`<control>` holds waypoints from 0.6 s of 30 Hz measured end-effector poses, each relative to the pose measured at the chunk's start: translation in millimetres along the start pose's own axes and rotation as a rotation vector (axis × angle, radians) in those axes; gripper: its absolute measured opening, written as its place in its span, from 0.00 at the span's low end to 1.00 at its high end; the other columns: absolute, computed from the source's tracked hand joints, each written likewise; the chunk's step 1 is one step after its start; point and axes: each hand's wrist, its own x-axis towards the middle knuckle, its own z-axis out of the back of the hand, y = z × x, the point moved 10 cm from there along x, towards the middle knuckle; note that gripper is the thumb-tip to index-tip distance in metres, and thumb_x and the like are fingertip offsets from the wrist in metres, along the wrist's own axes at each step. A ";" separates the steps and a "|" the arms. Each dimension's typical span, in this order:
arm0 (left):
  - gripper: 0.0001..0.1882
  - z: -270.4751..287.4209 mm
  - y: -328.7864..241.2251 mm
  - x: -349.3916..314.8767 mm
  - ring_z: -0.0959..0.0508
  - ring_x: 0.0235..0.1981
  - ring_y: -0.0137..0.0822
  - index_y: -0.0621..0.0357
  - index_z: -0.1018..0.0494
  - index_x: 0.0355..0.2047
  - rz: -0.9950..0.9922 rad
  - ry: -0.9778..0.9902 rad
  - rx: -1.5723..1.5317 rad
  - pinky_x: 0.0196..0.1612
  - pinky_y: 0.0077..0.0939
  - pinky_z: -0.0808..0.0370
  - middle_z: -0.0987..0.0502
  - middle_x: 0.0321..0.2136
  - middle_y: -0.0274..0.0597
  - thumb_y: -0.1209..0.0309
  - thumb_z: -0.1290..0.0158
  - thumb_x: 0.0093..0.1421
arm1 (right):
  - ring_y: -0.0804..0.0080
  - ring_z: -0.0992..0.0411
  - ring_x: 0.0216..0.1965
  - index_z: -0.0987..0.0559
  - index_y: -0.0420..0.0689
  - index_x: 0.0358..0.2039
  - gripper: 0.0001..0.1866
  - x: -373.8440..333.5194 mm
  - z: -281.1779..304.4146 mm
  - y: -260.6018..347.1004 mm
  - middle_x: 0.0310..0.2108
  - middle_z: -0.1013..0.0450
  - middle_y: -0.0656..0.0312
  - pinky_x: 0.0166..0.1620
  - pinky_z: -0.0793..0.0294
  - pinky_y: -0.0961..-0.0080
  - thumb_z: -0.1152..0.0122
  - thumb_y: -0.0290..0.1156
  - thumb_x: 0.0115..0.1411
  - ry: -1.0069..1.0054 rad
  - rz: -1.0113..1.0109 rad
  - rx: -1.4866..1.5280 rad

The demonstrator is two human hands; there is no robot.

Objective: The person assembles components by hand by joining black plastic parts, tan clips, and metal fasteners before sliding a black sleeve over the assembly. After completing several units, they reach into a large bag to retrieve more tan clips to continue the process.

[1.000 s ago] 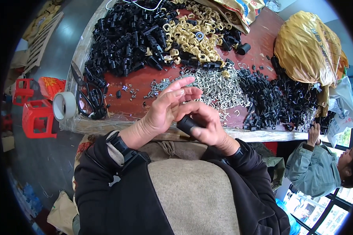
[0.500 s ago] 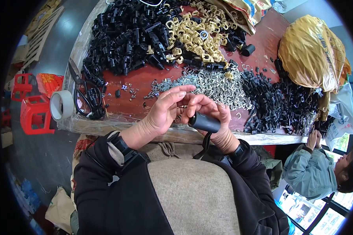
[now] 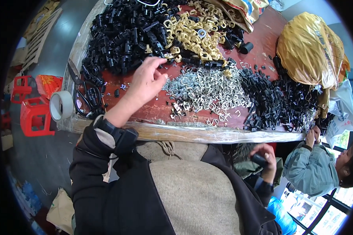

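My left hand (image 3: pixel 147 80) reaches over the red tabletop (image 3: pixel 135 111), its thumb and fingers apart with nothing visible between them. Its fingertips are close to a heap of yellow-gold plastic clips (image 3: pixel 196 35). Left of them lies a large pile of black plastic fittings (image 3: pixel 121 43). Below the table's near edge, at my right side, my right hand (image 3: pixel 267 154) is closed around a black cylindrical part (image 3: pixel 259 159), whose far end is hidden by the fingers. Shiny metal hooks (image 3: pixel 219 88) and small metal pieces (image 3: pixel 180 84) spread to the right of my left hand.
Scissors (image 3: pixel 82 86) and a tape roll (image 3: pixel 61 105) lie at the table's left edge. Small black pieces (image 3: pixel 266 98) are heaped on the right, beside a yellow sack (image 3: pixel 310 51). Red stools (image 3: pixel 36 116) stand on the floor. Another person (image 3: pixel 317 168) sits at the right, hands at the table.
My hands have moved apart. The left has gone up and left toward the clips and fittings; the right has carried the black cylindrical part down and right, off the table's edge.
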 end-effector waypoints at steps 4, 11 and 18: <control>0.20 11.1 -24.4 8.1 0.29 0.33 0.41 0.60 0.36 0.41 -0.309 -0.130 0.438 0.35 0.29 0.30 0.36 0.37 0.46 0.79 0.51 0.44 | 0.70 0.29 0.25 0.27 0.35 0.28 0.22 -102.2 96.7 -89.1 0.23 0.27 0.56 0.29 0.31 0.78 0.43 0.45 0.43 -0.249 -0.479 -0.489; 0.20 4.3 -26.2 16.0 0.29 0.30 0.46 0.57 0.39 0.39 -0.363 -0.151 0.638 0.31 0.33 0.29 0.36 0.35 0.45 0.78 0.50 0.43 | 0.57 0.29 0.26 0.25 0.38 0.23 0.16 -149.8 145.9 -108.1 0.22 0.29 0.51 0.31 0.31 0.70 0.45 0.41 0.43 -0.745 -0.549 -1.124; 0.17 0.2 -11.7 21.1 0.27 0.25 0.46 0.55 0.40 0.35 -0.212 -0.046 0.808 0.24 0.35 0.28 0.34 0.31 0.43 0.74 0.48 0.44 | 0.55 0.31 0.23 0.28 0.37 0.18 0.17 -125.9 139.7 -60.4 0.18 0.31 0.49 0.28 0.33 0.67 0.46 0.41 0.43 -0.691 -0.564 -1.293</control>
